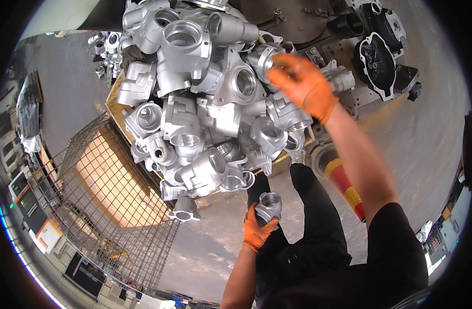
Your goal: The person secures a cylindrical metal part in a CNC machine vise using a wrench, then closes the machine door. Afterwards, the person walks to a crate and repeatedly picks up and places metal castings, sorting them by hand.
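My left hand [259, 230], in an orange glove, is closed around a grey cast-metal housing [269, 205] with a round opening facing up. It is held low in front of my legs, apart from the heap. My right hand [299, 85], gloved the same way, is over the right side of a large heap of silver castings [215, 117]. Its fingers are somewhat blurred but look curved and apart, with nothing visible between them. Nearest to its fingertips is a casting with a round flange [261, 59]; whether they touch cannot be made out.
The castings pile above the edges of a wooden crate [114, 100]. Left of it stands a wire mesh cage [112, 206] with a wooden panel. A machine with black covers [375, 64] is at the upper right. A red and yellow striped post [344, 180] stands beside my right forearm.
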